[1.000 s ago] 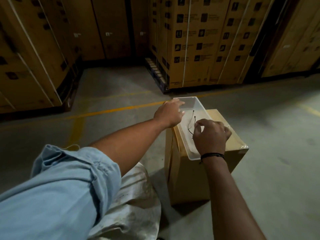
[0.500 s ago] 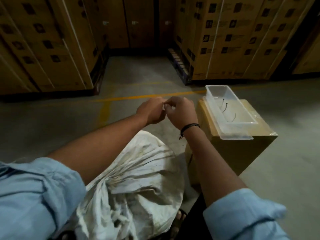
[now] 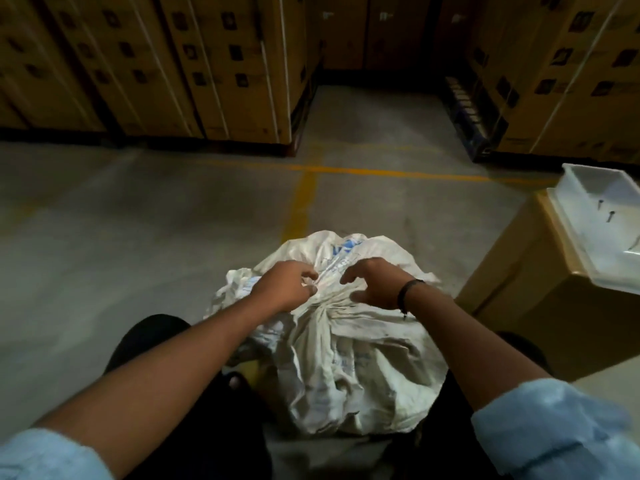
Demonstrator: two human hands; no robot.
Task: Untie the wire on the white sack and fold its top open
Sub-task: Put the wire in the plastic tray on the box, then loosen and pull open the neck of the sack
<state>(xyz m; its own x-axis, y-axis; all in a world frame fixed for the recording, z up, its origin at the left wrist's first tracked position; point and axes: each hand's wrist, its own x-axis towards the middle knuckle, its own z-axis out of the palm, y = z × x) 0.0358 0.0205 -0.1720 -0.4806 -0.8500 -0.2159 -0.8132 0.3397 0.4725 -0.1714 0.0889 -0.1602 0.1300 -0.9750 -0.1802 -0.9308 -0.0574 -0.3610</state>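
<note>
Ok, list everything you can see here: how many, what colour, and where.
white sack: one, white with blue print, on the floor between the knees, top gathered
cardboard box: one, brown, right of the sack
tray: one, clear, on the box
wire pieces: at least two, dark, in the tray
stacked cartons: many, brown, strapped, along the back
floor lines: yellow, ahead of the sack
wristband: one, black, right wrist
sleeves: two, light blue
left hand: pinches the sack's gathered top
right hand: fingers curved over the sack, gripping nothing
</note>
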